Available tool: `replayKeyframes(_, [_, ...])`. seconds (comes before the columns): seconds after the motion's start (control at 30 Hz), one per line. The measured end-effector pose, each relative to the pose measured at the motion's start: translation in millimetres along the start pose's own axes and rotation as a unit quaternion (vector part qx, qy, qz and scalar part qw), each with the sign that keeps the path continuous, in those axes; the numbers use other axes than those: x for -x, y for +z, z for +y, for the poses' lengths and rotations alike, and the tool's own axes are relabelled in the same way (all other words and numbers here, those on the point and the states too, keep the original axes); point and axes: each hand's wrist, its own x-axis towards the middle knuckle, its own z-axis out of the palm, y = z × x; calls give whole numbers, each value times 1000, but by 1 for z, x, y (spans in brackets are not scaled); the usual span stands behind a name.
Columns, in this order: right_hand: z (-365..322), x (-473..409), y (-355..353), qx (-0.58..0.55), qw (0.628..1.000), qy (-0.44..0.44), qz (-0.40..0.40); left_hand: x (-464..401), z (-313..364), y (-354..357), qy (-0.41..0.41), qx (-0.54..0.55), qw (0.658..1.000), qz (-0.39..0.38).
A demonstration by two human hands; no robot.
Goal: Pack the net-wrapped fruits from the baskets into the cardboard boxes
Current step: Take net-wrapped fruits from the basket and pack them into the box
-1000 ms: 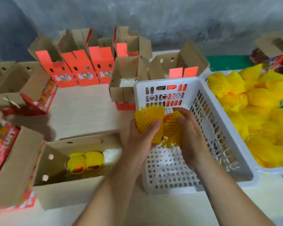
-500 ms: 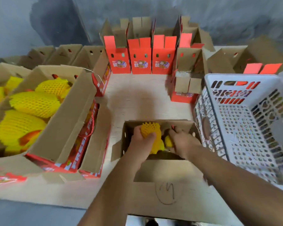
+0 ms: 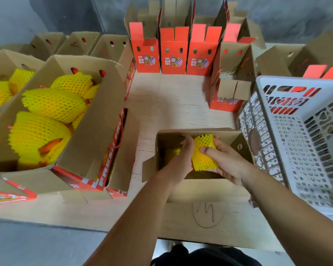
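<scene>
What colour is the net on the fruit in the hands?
Yellow, with orange fruit showing through the net. The head view shows it.

fruit packing room: rows of printed cartons (image 3: 173, 56), netted fruit (image 3: 52, 104).

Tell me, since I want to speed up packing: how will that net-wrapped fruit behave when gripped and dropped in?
The net-wrapped fruit probably grips well: its foam mesh looks rough, and the right hand wraps it securely. The netting likely cushions knocks. Being rounded, it may roll in the box until neighbours wedge it.
</scene>
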Motion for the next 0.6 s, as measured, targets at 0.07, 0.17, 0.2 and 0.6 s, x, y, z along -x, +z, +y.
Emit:
replayKeyframes(0.07, [1, -2, 2, 120, 990, -44, 65, 6, 1, -6, 58, -46, 995, 72])
replayKeyframes(0.17, [-3, -14, 19, 374, 926, -57, 13, 13, 4, -9, 177, -110, 938, 276])
replayKeyframes(0.2, [-4, -20, 28, 450, 891, -45, -41, 14, 5, -8, 194, -83, 932, 294])
replayKeyframes(0.6, [-14, -40, 44, 607, 776, -27, -171, -16, -12, 8, 165, -171, 933, 270])
